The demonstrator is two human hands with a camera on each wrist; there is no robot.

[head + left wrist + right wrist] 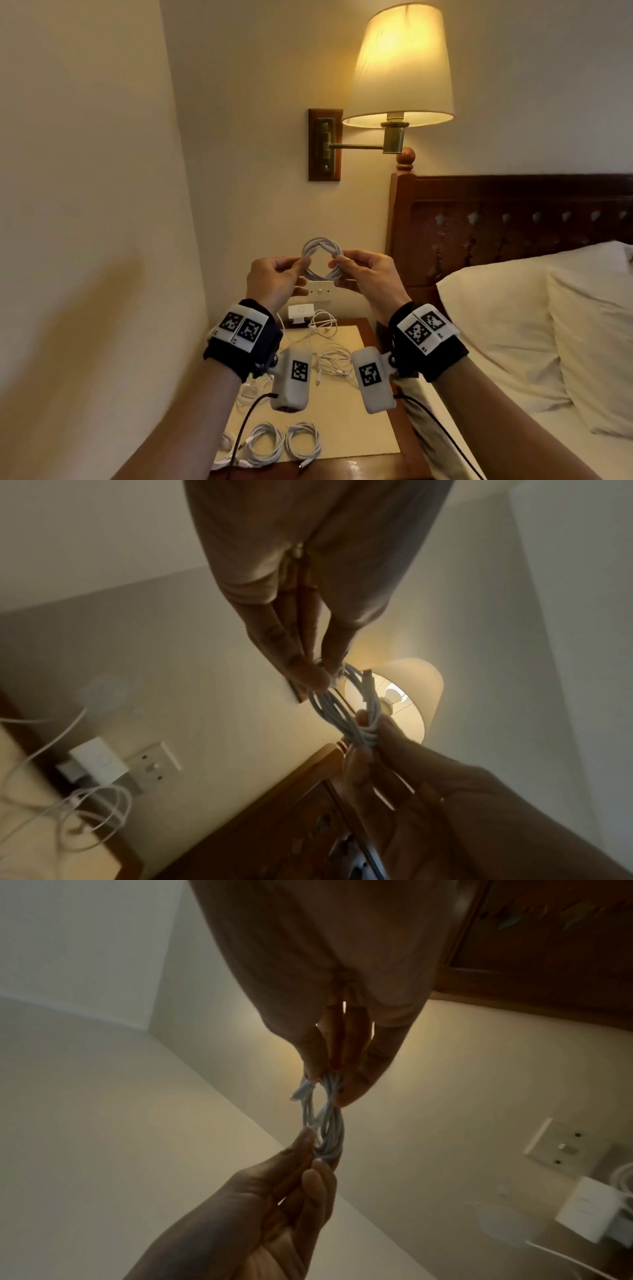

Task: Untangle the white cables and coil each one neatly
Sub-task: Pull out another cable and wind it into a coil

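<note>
- Left hand (274,279) and right hand (363,277) pinch opposite sides of a coiled white cable (322,260), likely keeping its loops together.
- Tangled cables (325,356) wait on the nightstand (383,435).

A dim room in warm yellow light. The only visible source is a lit wall lamp (399,65), high and right of centre in the head view, its shade glowing and brightest near the lower rim. The wall (85,171) on the left bows outward from wide-angle distortion and carries a soft, broad shadow low down. In both wrist views the near hand fills the top as a dark, backlit shape, and the edges are soft, grainy and stretched. From the left wrist the lamp's bulb glares behind the white cable coil (346,710).
</note>
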